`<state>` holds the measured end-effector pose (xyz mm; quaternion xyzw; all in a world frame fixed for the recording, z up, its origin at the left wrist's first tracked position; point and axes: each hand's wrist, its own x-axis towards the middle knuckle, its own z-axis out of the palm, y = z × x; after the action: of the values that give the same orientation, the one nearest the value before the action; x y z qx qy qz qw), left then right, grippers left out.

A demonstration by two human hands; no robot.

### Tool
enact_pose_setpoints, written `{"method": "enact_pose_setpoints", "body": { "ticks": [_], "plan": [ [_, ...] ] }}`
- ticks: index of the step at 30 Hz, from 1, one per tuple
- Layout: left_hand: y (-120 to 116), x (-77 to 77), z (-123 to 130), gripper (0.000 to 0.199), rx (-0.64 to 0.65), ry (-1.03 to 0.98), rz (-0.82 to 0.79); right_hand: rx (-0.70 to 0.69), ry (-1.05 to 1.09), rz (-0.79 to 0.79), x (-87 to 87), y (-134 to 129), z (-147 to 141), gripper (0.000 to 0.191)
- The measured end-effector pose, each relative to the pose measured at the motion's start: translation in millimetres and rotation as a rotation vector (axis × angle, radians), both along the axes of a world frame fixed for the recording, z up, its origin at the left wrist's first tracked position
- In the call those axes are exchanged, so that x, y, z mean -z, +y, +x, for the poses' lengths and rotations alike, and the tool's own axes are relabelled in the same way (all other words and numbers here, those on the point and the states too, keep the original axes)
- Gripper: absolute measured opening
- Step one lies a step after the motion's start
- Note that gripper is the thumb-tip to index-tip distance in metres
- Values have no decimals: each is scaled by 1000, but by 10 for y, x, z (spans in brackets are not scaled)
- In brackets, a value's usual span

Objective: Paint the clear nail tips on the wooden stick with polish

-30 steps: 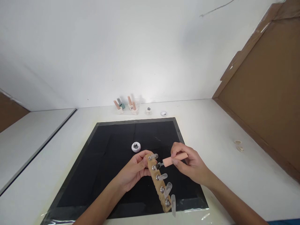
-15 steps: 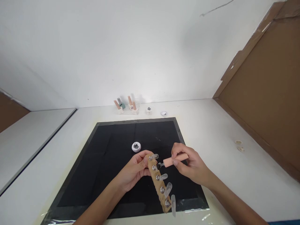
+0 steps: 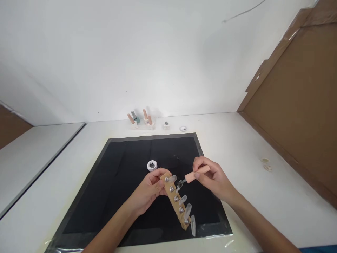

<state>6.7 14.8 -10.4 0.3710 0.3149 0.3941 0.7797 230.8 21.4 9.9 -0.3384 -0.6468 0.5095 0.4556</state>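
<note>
My left hand (image 3: 150, 191) is closed around the far end of a wooden nail tip stand (image 3: 177, 203), held tilted above the black mat. Several clear false nails (image 3: 187, 212) stick out from metal knobs along its length. My right hand (image 3: 212, 177) pinches the peach handle of a nail polish brush (image 3: 197, 174). The dark bristles are at the second false nail from the far end and seem to touch it. Just beyond my left hand, a small round white pot (image 3: 152, 165) with dark, shiny contents sits on the mat.
Near the wall stand several polish bottles (image 3: 147, 121) with peach and grey-green caps, a small uncapped bottle (image 3: 166, 125) and a white lid (image 3: 183, 129). Two small pale round pieces (image 3: 267, 168) lie at right. The black mat (image 3: 126, 154) has a taped edge. Cardboard (image 3: 295, 105) borders the right.
The stand has turned slightly, and its near end has risen a little. The brush tip has shifted outward along the second false nail, its handle tilting more upward.
</note>
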Motion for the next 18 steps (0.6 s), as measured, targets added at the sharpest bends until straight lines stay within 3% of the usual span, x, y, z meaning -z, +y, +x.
{"method": "enact_pose_setpoints", "body": {
  "ticks": [6,18],
  "plan": [
    [15,2,11,29,-8,-11,-5,-61,80,-7,0,-14,-12,9],
    [9,-3,17,29,-21,-3,-49,-63,-74,91,-82,-65,-53,9]
  ]
}}
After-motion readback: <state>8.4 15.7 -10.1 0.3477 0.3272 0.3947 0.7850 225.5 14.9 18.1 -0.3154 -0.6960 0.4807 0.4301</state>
